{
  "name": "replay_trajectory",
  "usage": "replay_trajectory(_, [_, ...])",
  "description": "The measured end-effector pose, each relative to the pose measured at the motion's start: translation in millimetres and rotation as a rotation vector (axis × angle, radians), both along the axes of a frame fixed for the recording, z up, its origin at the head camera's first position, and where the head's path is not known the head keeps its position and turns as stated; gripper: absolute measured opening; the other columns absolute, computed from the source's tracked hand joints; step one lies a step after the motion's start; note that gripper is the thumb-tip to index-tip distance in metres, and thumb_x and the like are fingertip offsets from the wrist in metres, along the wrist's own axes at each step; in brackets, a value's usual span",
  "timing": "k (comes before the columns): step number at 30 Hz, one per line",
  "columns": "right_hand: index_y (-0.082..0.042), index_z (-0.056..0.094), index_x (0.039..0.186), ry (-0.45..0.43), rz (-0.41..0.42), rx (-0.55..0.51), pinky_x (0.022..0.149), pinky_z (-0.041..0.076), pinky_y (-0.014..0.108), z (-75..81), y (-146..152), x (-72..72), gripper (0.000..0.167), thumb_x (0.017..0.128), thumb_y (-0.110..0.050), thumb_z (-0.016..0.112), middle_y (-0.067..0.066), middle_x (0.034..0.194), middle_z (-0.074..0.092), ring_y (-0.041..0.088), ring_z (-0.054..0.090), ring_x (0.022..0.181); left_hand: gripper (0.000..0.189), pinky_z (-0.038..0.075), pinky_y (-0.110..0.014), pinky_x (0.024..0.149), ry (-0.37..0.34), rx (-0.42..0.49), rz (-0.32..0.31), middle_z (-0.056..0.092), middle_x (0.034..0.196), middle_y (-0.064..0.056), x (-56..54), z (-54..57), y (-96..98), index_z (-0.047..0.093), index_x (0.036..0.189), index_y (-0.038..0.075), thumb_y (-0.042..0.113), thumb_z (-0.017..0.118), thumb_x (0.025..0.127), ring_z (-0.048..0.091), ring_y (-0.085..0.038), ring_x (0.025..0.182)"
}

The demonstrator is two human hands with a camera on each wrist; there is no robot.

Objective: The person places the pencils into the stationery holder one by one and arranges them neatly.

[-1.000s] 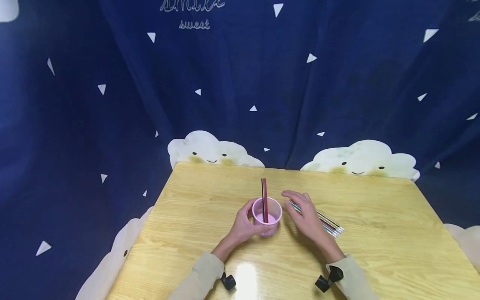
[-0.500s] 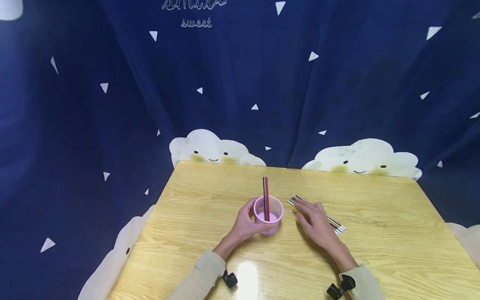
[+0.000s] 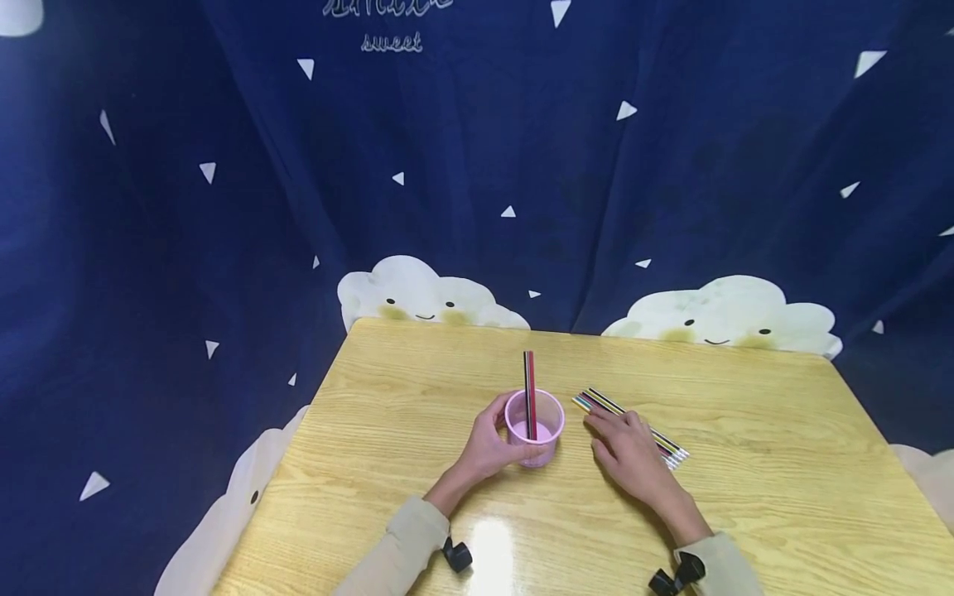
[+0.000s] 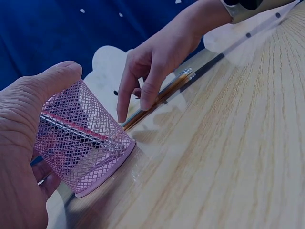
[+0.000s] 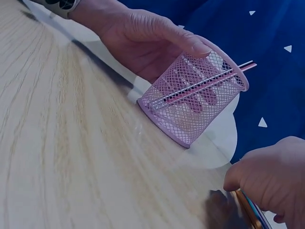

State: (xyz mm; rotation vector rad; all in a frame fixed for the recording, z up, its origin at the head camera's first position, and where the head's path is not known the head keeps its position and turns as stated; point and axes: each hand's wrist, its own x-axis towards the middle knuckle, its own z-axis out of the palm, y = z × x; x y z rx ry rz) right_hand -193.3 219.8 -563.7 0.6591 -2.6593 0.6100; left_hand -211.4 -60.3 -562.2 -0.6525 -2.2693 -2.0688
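Observation:
My left hand (image 3: 488,449) grips a pink mesh pencil cup (image 4: 90,157), which stands on the table with its mouth up. A few pencils, black and red (image 3: 530,385), lean inside it. To the right of the cup, my right hand (image 3: 632,457) hovers low over several striped pencils (image 3: 605,401) lying side by side. Its fingertips reach down onto them, and the thumb stays apart from the fingers in the head view. Part of the pencils is hidden beneath that hand; their pale ends (image 3: 676,457) show past it.
The wooden table (image 3: 417,372) fills the lower part of the head view. A dark blue curtain (image 3: 462,149) with printed clouds hangs behind it. A small black device (image 3: 456,555) sits at the left cuff, and another (image 3: 674,575) at the right cuff.
The right hand has moved right, away from the cup, and back a little toward me along the pencils. More of the pencils' far ends shows now. The left hand still holds the cup.

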Motion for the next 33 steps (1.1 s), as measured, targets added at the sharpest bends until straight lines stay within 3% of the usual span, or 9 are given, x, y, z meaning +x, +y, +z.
replay_trajectory(8, [-0.003, 0.072, 0.128, 0.005, -0.011, 0.022, 0.077, 0.038, 0.04, -4.6, -1, 0.6, 0.036, 0.093, -0.01, 0.073, 0.018, 0.139, 0.066, 0.029, 0.053, 0.1, 0.088, 0.05, -0.052, 0.109, 0.001, 0.002, -0.011, 0.066, 0.136, -0.011, -0.4, 0.0, 0.4, 0.056, 0.147, 0.011, 0.011, 0.097, 0.069, 0.063, -0.031, 0.123])
replay_trajectory(16, [-0.001, 0.074, 0.121, -0.006, 0.017, -0.051, 0.086, 0.041, 0.047, -8.2, -3, -0.3, 0.03, 0.092, -0.007, 0.073, 0.018, 0.131, 0.068, 0.031, 0.054, 0.105, 0.087, 0.053, -0.047, 0.105, -0.004, -0.003, 0.001, 0.068, 0.133, -0.007, -0.4, -0.2, 1.0, 0.057, 0.145, 0.011, 0.012, 0.097, 0.068, 0.065, -0.025, 0.118])
replay_trajectory(24, [-0.002, 0.075, 0.12, -0.007, 0.005, -0.056, 0.089, 0.042, 0.052, -12.0, -6, -0.1, 0.028, 0.093, -0.006, 0.072, 0.017, 0.125, 0.066, 0.033, 0.053, 0.104, 0.086, 0.054, -0.048, 0.103, 0.007, -0.001, 0.006, 0.069, 0.131, -0.008, -0.2, -0.9, 0.9, 0.058, 0.145, 0.011, 0.012, 0.096, 0.068, 0.066, -0.025, 0.115])
replay_trajectory(33, [-0.01, 0.077, 0.121, 0.024, -0.046, 0.039, 0.086, 0.046, 0.051, -11.3, -7, 1.1, 0.027, 0.095, -0.013, 0.07, 0.018, 0.124, 0.067, 0.035, 0.055, 0.103, 0.086, 0.053, -0.051, 0.104, -0.006, 0.003, 0.006, 0.068, 0.131, -0.008, 0.7, -0.7, 0.3, 0.057, 0.145, 0.011, 0.012, 0.096, 0.068, 0.066, -0.026, 0.117])
